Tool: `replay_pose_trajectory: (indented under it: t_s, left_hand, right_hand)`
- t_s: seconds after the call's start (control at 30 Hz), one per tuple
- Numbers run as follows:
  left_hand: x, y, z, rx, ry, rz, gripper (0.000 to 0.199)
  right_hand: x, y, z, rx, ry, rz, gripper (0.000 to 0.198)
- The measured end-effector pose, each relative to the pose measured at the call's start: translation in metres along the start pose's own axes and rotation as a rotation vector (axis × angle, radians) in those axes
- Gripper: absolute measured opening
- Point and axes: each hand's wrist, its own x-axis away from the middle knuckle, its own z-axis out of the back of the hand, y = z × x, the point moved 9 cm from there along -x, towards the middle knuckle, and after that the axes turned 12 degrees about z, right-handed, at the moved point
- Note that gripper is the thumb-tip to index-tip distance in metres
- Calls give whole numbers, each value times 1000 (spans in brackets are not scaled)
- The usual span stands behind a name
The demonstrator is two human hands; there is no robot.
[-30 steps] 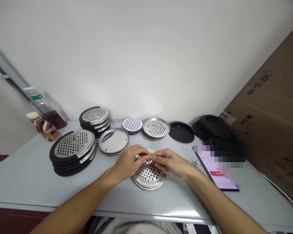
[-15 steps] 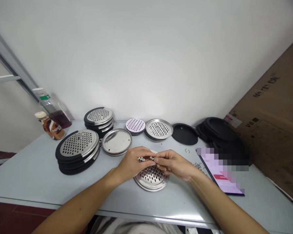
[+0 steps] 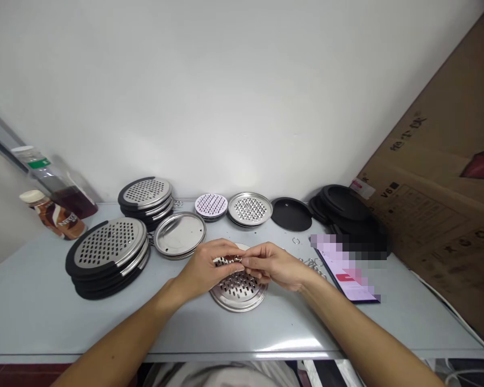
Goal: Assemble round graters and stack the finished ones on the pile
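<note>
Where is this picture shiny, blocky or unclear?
Head view: glare on the table near its front edge; coarse blocks over part of the pink screen; the metal piece between left hand and right hand is too small to make out.

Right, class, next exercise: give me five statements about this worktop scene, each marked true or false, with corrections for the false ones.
1. The left hand and right hand meet above a perforated metal disc. True.
2. The right hand lies flat on the table. False: it is raised, with its thumb and fingers together.
3. The brown bottle stands partly in front of the clear bottle. True.
4. The cardboard box is at the left of the picture. False: it is at the right.
5. The lilac disc lies left of the flat black disc. True.
</note>
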Motion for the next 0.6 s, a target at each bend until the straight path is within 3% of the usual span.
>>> replay_pose_trajectory:
  t_s: [0.37,0.6]
  left_hand:
    - [1,-3,4,-37,19,53,19]
    - [1,-4,9,-42,75,38,19]
  right_hand:
    - [-2,4,4,-18,75,15,25]
    - [-4,4,3,-155,111,34,21]
